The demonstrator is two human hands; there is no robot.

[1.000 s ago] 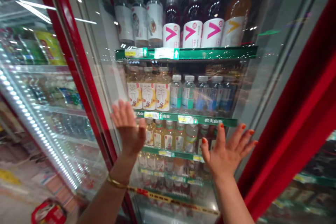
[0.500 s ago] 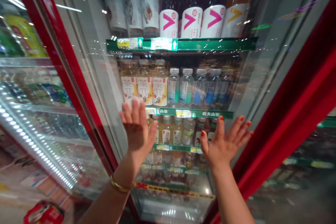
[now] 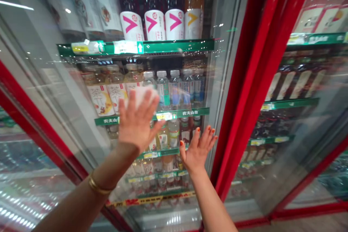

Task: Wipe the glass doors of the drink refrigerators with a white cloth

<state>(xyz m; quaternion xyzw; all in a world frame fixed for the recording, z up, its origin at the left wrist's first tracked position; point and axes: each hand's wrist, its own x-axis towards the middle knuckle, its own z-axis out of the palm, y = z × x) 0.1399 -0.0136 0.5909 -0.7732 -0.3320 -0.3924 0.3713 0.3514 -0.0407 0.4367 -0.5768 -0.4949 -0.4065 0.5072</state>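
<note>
While splayed, left hand (image 3: 137, 121) and right hand (image 3: 197, 148) face the glass cooler door (image 3: 57, 94).

top shelf (image 3: 136, 47): pink-label bottles (image 3: 154, 25) | next shelf (image 3: 179, 113): tea bottles (image 3: 100, 98), water bottles (image 3: 174, 87) | right: neighbouring cooler door (image 3: 304, 116)

My left hand (image 3: 137, 121) and my right hand (image 3: 198, 151) are raised and open, fingers spread, right at the glass fridge door (image 3: 62, 116); the left is blurred.
</note>
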